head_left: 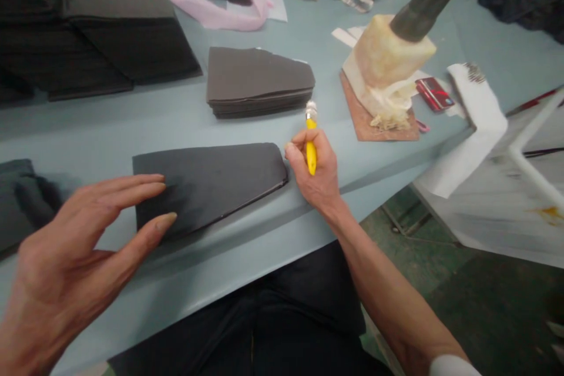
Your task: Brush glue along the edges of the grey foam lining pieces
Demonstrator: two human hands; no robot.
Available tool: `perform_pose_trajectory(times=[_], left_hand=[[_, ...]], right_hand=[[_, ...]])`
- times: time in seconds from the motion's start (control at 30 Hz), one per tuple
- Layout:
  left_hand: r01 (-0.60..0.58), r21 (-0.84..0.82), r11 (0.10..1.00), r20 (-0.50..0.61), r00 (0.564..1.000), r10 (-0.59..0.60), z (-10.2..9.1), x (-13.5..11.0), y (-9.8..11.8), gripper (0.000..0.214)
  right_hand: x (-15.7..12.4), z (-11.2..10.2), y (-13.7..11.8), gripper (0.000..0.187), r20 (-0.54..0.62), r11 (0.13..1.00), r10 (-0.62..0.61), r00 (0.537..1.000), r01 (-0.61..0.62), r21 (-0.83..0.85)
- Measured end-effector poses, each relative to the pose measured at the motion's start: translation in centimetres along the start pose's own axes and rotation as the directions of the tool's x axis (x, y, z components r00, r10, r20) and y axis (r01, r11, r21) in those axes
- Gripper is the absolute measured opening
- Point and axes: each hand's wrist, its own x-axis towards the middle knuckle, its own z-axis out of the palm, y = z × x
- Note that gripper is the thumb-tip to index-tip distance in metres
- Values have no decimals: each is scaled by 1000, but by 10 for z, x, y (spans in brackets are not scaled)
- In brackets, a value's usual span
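A dark grey cut panel (211, 182), tapering toward the right, lies flat on the light blue table in front of me. My left hand (88, 252) is open, its thumb and fingers spread over the panel's left end; I cannot tell whether the fingertips touch it. In my right hand (315, 167), just past the panel's narrow end, is a yellow-handled brush (311, 147) with its pale bristles pointing away from me. Behind the panel sits a stack of similar brown-grey pieces (259, 79).
Tall stacks of dark pieces (123, 41) fill the back left. A glue-crusted pale container (388, 59) with a thick dark handle stands on a brown board (374, 132), beside a red box (434, 94). Fabric strips (220, 9) lie at the back. The table's front edge (247, 273) runs before my lap.
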Motion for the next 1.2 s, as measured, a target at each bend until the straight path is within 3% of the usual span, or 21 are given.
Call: perform_pose_trajectory(times=[0.13,0.27,0.7,1.2], left_hand=[[-133,-1,991,71,989,133,13,19,26,40],[-222,65,973,130,968,212,25,27,33,41],[-234,155,960,140,967,213,30,30,35,38],[-239,133,962,119,967,224,32,29,36,36]], right_hand=[[0,0,-1,19,22,1000,18,1000,-18,-9],[0,0,-1,21,53,999,37,998,-37,3],[1,-3,-3,16,163,999,48,985,-43,-33],[0,-4,-2,14,166,999,44,985,-39,-31]])
